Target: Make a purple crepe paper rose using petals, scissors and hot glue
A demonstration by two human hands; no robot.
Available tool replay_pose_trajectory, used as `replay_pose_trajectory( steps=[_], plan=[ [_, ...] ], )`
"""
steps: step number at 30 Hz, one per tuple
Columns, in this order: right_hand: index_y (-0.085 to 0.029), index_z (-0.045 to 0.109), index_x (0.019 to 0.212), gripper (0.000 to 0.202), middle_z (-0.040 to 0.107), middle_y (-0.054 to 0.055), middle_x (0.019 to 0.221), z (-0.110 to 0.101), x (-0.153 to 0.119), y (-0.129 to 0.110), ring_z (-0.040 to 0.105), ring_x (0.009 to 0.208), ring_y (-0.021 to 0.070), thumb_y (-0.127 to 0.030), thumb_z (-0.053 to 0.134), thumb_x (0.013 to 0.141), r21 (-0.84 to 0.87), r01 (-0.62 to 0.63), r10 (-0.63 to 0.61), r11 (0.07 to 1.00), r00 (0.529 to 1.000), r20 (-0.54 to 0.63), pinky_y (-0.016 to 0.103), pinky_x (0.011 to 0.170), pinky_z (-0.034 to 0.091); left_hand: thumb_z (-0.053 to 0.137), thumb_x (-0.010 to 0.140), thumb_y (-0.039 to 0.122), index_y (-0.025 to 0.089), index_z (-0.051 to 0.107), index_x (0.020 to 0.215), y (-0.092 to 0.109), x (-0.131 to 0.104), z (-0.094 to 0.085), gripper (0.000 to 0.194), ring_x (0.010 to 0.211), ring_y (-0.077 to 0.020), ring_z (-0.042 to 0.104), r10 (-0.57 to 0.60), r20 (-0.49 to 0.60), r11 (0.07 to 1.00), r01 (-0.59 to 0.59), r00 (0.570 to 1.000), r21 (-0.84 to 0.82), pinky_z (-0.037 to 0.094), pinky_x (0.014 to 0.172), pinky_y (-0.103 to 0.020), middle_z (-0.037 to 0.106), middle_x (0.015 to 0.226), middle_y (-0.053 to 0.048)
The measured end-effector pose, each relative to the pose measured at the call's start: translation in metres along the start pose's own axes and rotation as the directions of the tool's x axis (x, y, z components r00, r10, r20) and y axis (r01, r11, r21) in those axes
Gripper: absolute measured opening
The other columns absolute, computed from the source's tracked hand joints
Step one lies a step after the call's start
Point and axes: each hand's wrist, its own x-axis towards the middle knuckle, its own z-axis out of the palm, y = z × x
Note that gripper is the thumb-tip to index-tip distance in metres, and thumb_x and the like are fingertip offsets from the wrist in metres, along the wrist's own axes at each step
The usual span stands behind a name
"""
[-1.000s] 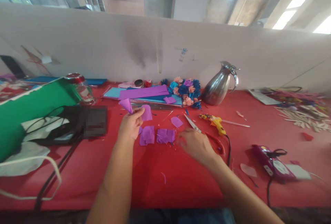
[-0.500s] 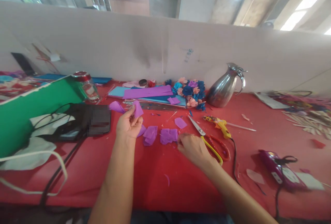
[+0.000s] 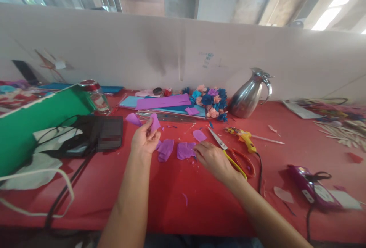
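My left hand (image 3: pixel 145 138) pinches a purple crepe paper piece (image 3: pixel 155 122) between thumb and fingers. Another curled purple bit sticks out on the far side of the hand. Just right of it on the red table lie a folded purple paper piece (image 3: pixel 166 150) and a stack of purple paper squares (image 3: pixel 185 150). At the right edge of that stack is my right hand (image 3: pixel 211 160), its fingers drawn together; whatever they hold is hidden. Scissors (image 3: pixel 228 152) with red and yellow handles lie beside and partly behind this hand. Beyond the stack rests a flat purple petal-shaped piece (image 3: pixel 199 135).
A yellow glue gun (image 3: pixel 246 141) with a cord lies right of the scissors. Behind are paper flowers (image 3: pixel 213 101), purple paper strips (image 3: pixel 162 102) and a steel jug (image 3: pixel 248 95). A glass jar (image 3: pixel 98 97) and green box (image 3: pixel 48 126) stand left. A purple device (image 3: pixel 311 189) sits right.
My left hand has shifted slightly right and down, still pinching the purple paper. My right hand has risen a little at the stack's edge, and small scraps now show below it.
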Motion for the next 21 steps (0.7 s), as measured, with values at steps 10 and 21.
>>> replay_pose_trajectory(
  steps=[10,21],
  plan=[
    [-0.019,0.063,0.102,0.02,0.064,0.008,0.098,0.016,0.012,0.014,0.06,0.092,0.0196,-0.012,0.048,0.09,-0.151,0.144,-0.132,0.978,0.988,0.081,0.027,0.074,0.049,0.063,0.076,0.005,0.015,0.052,0.06,-0.006,-0.001,0.004,0.022,0.025,0.0001,0.02,0.018,-0.006,0.998,-0.018,1.0,0.056,0.022,0.032,-0.017,0.056,0.046,0.008],
    [-0.02,0.069,0.089,0.018,0.067,0.003,0.081,-0.033,0.001,0.02,0.06,0.07,0.0148,-0.019,0.053,0.082,0.24,-0.08,0.103,0.968,0.991,-0.086,0.026,0.067,0.045,0.081,0.056,0.027,0.015,0.066,0.069,-0.047,-0.01,0.001,0.023,0.036,-0.0024,0.026,0.064,0.201,0.74,-0.181,0.978,0.648,0.015,0.038,-0.019,0.036,0.038,0.01]
  ],
)
